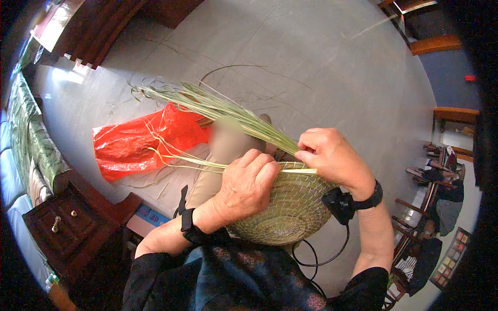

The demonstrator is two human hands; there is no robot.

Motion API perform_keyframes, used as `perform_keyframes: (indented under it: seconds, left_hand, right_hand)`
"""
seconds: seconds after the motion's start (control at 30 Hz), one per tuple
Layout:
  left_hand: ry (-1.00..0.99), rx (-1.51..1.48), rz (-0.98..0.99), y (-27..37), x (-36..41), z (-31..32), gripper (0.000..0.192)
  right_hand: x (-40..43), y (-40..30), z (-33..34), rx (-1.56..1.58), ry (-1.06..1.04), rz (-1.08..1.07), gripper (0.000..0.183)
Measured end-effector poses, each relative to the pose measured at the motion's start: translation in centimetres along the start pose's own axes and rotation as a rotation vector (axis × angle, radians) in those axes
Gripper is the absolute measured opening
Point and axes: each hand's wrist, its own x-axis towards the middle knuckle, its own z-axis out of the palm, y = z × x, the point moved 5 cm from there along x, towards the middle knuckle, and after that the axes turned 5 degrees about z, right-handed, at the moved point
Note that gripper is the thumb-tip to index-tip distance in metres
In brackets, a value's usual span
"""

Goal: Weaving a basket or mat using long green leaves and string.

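A round coiled-grass basket (290,217), bound with pale stitching, rests on my lap with its spiral base facing me. My left hand (251,177) is closed around a thin bunch of pale straw strands (299,171); their even ends stick out to the right above the basket and the thin tails trail left. In my right hand (330,155) the lower end of a thick bundle of green grass stalks (221,107) is pinched between thumb and fingers. The bundle slants up to the left, its wispy tips spread over the floor. Both palms are hidden.
A red plastic bag (132,144) with stalks at its mouth lies on the grey floor (311,50). Loose stems are scattered around it. Dark wooden furniture (66,225) stands at left, shoe racks (432,182) at right. A black cable (327,260) hangs near my right wrist.
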Motion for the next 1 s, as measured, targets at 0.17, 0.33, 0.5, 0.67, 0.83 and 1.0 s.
perform_keyframes:
  seconds: [0.17,0.33,0.5,0.67,0.83,1.0]
  left_hand:
    - [-0.005,0.018,0.004,-0.1,0.0,0.0,0.023]
    - [-0.001,-0.007,-0.006,-0.1,0.2,-0.2,0.024]
    - [0.017,0.030,0.025,0.3,0.8,-1.4,0.041]
    - [-0.138,0.176,0.135,0.1,3.8,-3.4,0.051]
    - [-0.379,0.334,0.214,0.8,7.8,-3.9,0.017]
    - [-0.544,0.204,0.402,-0.1,9.8,-1.1,0.025]
  right_hand:
    - [-1.1,0.6,-0.6,0.177,0.135,0.038,0.014]
    - [-2.5,2.0,-0.6,0.313,0.321,0.128,0.017]
    - [-4.0,3.0,0.6,0.619,0.384,0.268,0.015]
    - [-5.0,3.0,0.7,0.684,0.483,0.239,0.013]
    - [-4.9,3.4,1.1,0.706,0.501,0.285,0.011]
    - [-5.3,3.6,1.0,0.715,0.524,0.324,0.008]
